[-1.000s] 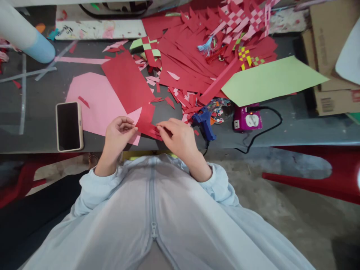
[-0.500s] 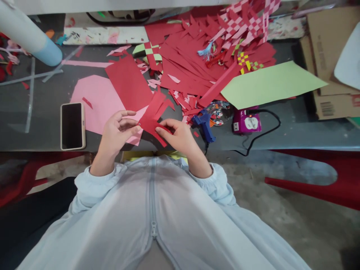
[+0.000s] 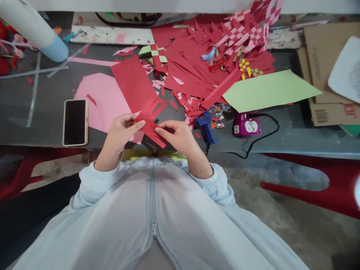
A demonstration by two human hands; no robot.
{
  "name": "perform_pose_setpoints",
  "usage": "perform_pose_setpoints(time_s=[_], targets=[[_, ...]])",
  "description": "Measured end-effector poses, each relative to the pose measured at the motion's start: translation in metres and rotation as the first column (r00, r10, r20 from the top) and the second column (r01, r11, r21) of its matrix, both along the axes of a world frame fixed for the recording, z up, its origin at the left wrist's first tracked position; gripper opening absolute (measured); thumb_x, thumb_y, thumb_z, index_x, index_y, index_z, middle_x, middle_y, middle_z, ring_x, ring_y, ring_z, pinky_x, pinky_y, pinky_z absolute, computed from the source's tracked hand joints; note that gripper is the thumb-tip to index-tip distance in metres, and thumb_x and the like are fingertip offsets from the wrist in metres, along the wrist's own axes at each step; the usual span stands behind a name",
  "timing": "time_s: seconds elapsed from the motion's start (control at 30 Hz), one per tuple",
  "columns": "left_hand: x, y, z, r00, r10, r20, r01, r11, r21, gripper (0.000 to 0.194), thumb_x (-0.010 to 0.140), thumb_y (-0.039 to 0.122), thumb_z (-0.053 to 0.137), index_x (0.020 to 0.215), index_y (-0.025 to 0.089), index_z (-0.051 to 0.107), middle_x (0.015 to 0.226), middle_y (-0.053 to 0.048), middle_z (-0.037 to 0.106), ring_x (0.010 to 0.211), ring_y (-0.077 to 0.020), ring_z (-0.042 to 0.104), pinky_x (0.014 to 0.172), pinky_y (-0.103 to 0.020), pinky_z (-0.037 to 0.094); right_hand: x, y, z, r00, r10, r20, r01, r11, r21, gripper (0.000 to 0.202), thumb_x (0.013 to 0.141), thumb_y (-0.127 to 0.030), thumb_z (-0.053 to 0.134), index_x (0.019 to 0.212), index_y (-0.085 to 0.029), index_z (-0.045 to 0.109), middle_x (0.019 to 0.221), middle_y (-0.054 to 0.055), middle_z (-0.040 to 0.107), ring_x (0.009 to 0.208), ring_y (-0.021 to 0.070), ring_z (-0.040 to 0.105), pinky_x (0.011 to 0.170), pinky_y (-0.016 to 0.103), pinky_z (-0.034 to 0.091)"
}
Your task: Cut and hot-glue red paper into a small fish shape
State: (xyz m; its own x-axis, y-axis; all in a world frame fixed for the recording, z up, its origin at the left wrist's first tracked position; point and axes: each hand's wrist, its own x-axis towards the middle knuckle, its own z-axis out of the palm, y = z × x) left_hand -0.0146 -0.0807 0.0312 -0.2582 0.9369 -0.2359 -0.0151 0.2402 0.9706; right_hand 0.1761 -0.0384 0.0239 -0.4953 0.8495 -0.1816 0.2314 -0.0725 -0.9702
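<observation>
Above the grey counter [image 3: 174, 140], the left hand [image 3: 120, 131] and right hand [image 3: 177, 135] pinch 1 flat red paper piece [image 3: 149, 120] with slit, splayed strips, its edges partly hidden by fingers, near a matte pink sheet [image 3: 102, 99], with rough concrete floor [image 3: 242, 187] beyond the counter's edge.

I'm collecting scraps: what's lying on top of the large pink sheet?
A small red scrap lies on the pink sheet; a red sheet overlaps one edge. Whatever the red sheet and left hand cover is hidden.

Left hand [image 3: 123, 129] pinching, right hand [image 3: 174, 133] pinching, both forearms angled inward
</observation>
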Motion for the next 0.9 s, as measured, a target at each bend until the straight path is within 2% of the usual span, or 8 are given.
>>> perform_pose_setpoints(time_s=[0.1,0.27,0.5,0.63,0.77,0.9], targets=[[-0.006,-0.001,0.000,0.999,0.019,-0.029,-0.017,0.998,0.061,0.025,0.065,0.038,0.084,0.072,0.020,0.069,0.072,0.000,0.067,0.068,-0.0143,0.063,0.065,-0.028,0.053,0.002,0.001,0.003,0.999,-0.032,-0.017,0.032,0.999,-0.018,0.022,0.078,-0.039,0.067,0.075,-0.018,0.074,0.071,0.002,0.072,0.064,0.0135,0.059,0.063,0.028,0.046],[-0.012,-0.004,0.001,0.998,0.047,-0.035,-0.044,0.995,0.090,0.018,0.069,0.033,0.080,0.073,0.020,0.069,0.074,0.001,0.067,0.069,-0.0123,0.060,0.067,-0.026,0.050,0.008,0.004,0.006,0.998,-0.060,-0.023,0.059,0.996,-0.072,0.022,0.074,-0.040,0.071,0.073,-0.018,0.073,0.062,0.000,0.066,0.057,0.0117,0.055,0.058,0.026,0.045],[-0.014,-0.006,0.002,0.997,0.080,-0.008,-0.078,0.989,0.123,0.020,0.069,0.032,0.082,0.072,0.018,0.069,0.071,0.002,0.064,0.065,-0.0098,0.057,0.063,-0.023,0.047,0.016,0.005,0.005,0.997,-0.076,-0.015,0.075,0.995,-0.073,0.024,0.073,-0.041,0.075,0.073,-0.018,0.073,0.064,0.002,0.069,0.057,0.0123,0.058,0.058,0.027,0.048],[-0.018,-0.007,0.001,0.995,0.098,0.035,-0.102,0.986,0.133,0.022,0.069,0.034,0.083,0.073,0.017,0.070,0.069,0.002,0.064,0.063,-0.0083,0.055,0.059,-0.020,0.044,0.022,0.007,0.005,0.990,-0.138,-0.004,0.137,0.989,-0.060,0.027,0.072,-0.045,0.076,0.072,-0.018,0.073,0.064,0.002,0.069,0.059,0.0132,0.061,0.058,0.027,0.049],[-0.020,-0.010,-0.002,0.995,0.076,0.072,-0.086,0.986,0.145,0.022,0.070,0.034,0.084,0.075,0.017,0.071,0.071,0.002,0.066,0.064,-0.0076,0.056,0.060,-0.019,0.044,0.023,0.009,0.004,0.981,-0.196,-0.019,0.195,0.981,-0.011,0.038,0.075,-0.056,0.074,0.082,-0.019,0.074,0.073,0.004,0.073,0.065,0.0148,0.065,0.064,0.029,0.054],[-0.017,-0.012,0.000,0.996,0.042,0.084,-0.053,0.990,0.132,0.024,0.070,0.036,0.085,0.075,0.017,0.071,0.072,0.002,0.066,0.066,-0.0081,0.057,0.063,-0.019,0.045,0.011,0.007,0.003,0.989,-0.133,-0.070,0.137,0.989,0.049,0.049,0.081,-0.066,0.064,0.095,-0.020,0.074,0.090,0.007,0.077,0.085,0.0190,0.072,0.078,0.033,0.056]])
